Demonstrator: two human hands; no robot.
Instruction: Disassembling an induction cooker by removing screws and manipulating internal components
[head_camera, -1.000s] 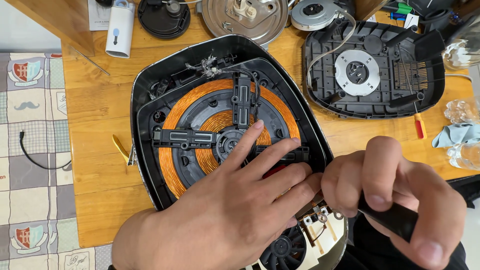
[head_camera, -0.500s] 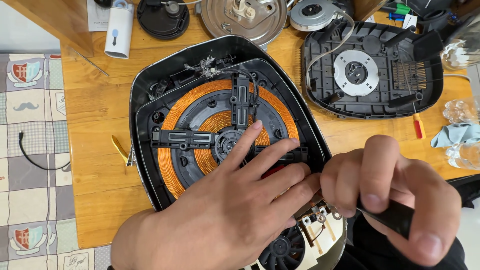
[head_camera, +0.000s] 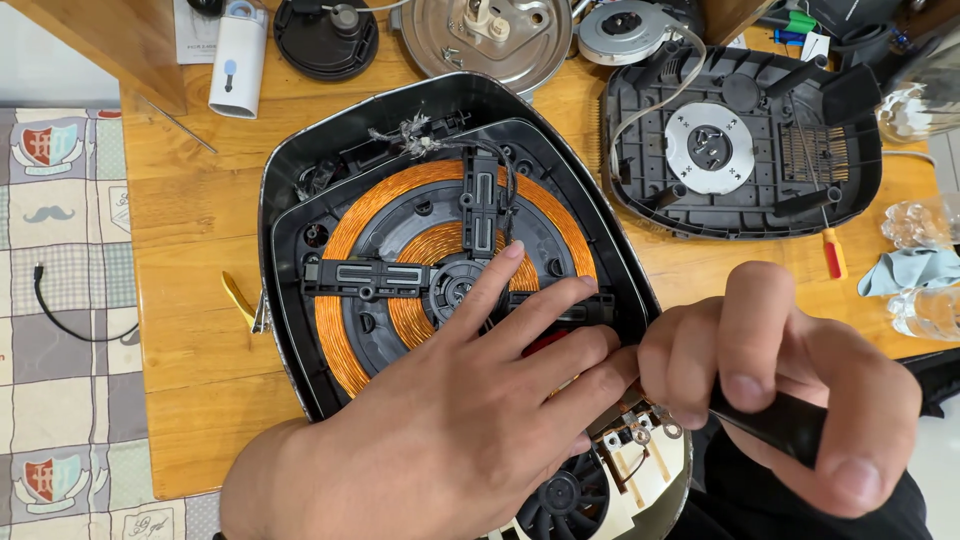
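An opened induction cooker (head_camera: 300, 230) lies on the wooden table, its black housing showing two copper coil rings (head_camera: 345, 330) around a black cross-shaped holder. My left hand (head_camera: 460, 420) rests flat on the coil, fingers spread, index fingertip near the centre hub. My right hand (head_camera: 790, 390) is closed around a black tool handle (head_camera: 775, 425) at the cooker's right edge; the tool's tip is hidden behind my fingers. Below my hands a black fan (head_camera: 565, 500) and a circuit board (head_camera: 640, 450) show.
A second black plastic base (head_camera: 850, 170) with a white round disc lies at the upper right, an orange-handled screwdriver (head_camera: 833, 252) beside it. Metal and black round parts (head_camera: 490, 40) sit along the far edge, a white cylinder (head_camera: 238, 55) at upper left. Checkered floor mat on the left.
Nothing has visibly changed apart from a slight shift of the view; both hands keep their places.
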